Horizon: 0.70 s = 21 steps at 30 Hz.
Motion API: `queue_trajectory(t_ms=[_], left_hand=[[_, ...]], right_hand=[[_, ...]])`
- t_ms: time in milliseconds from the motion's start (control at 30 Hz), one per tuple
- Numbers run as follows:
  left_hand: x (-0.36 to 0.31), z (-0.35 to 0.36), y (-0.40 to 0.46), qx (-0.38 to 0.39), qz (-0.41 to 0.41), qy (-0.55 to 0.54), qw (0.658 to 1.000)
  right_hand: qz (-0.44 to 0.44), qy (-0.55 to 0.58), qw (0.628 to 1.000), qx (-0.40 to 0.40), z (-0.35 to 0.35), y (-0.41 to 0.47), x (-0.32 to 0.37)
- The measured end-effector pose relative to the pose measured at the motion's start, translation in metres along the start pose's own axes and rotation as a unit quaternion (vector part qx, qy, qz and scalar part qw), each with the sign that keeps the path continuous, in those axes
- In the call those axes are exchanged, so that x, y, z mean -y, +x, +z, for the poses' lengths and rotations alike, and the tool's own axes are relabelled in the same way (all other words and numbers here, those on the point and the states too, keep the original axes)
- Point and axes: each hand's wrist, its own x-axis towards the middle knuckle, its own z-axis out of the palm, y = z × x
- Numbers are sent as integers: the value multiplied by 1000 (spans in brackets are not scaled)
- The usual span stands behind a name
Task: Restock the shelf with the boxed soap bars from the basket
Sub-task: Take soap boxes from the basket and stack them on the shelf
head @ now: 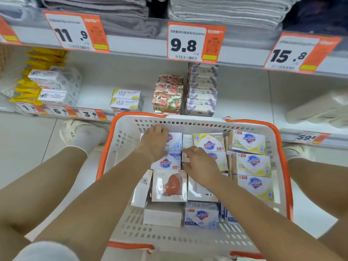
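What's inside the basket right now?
The basket holds blue and yellow Safeguard soap boxes and a windowed box; both hands cover some boxes, hiding whatever lies beneath.

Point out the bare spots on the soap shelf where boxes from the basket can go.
Bare shelf lies between the white boxes at left and the yellow-white soap boxes, and a wider stretch right of the lavender stack. Crowded: the floral stack stands close beside the lavender one.
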Motion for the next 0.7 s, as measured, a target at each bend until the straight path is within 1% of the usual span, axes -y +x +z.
queue_trajectory(t_ms=[67,100,167,267,367,400,467,533,567,633,700], left_hand=[[8,-1,-4,1,0,-6,1000],[14,-1,-7,-5,4,-2,1000],[26,1,-16,-33,10,-16,999],[40,10,-33,-112,-8,-118,987],[47,17,-52,-154,-74,-203,964],[48,18,-58,-175,-93,-237,951],[49,19,-71,-219,-132,-325,910],[47,16,-82,-239,-175,-399,868],[46,14,-87,-242,-190,-424,852],[46,11,-94,-246,-199,-463,828],[46,5,-100,-248,-193,-493,811]], right_hand=[[-36,-86,996,-6,7,11,9],[-44,-107,993,-17,10,16,12],[-27,-96,994,-32,14,23,18],[-21,-86,996,-8,21,26,20],[-32,-109,993,21,29,25,18],[-33,-114,993,23,30,24,17],[-26,-115,993,29,31,25,19],[-18,-108,993,39,28,26,22],[-12,-95,995,39,25,25,24],[7,-48,998,32,18,20,27],[43,39,998,14,11,11,28]])
